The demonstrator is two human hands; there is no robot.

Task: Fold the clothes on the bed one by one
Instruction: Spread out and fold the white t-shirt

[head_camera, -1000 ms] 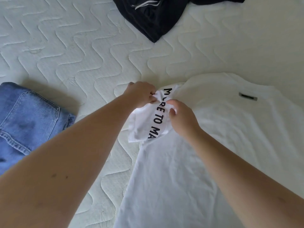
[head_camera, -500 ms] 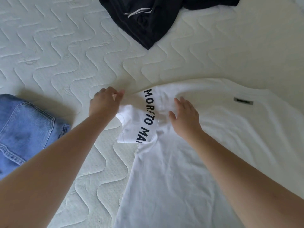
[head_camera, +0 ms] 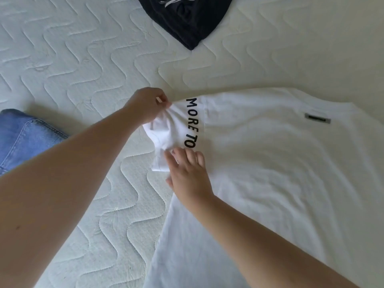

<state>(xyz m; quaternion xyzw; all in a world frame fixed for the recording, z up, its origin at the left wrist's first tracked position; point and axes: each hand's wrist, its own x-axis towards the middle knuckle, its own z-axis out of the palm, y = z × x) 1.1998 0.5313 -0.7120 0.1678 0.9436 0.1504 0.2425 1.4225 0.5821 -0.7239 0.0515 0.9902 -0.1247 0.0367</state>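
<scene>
Two hands work at one sleeve of the white T-shirt, which lies flat and back-up on the quilted mattress. My left hand pinches the sleeve's far corner between thumb and curled fingers, and the cloth bunches out from that grip toward the shirt body. My right hand lies with straight fingers spread on the sleeve's near part, just where it joins the body, pressing rather than clutching. Between my two hands the sleeve shows black lettering reading "MORE TO", with the rest covered by my right fingers. The sleeve cuff pokes out just beside my right hand, on the side away from the shirt body. A small grey label sits on the shirt near the collar, well apart from both hands. Beyond the shirt, at the far edge of view, lies a black garment. Blue denim jeans lie off to the sleeve side of the shirt, partly under my left forearm.
</scene>
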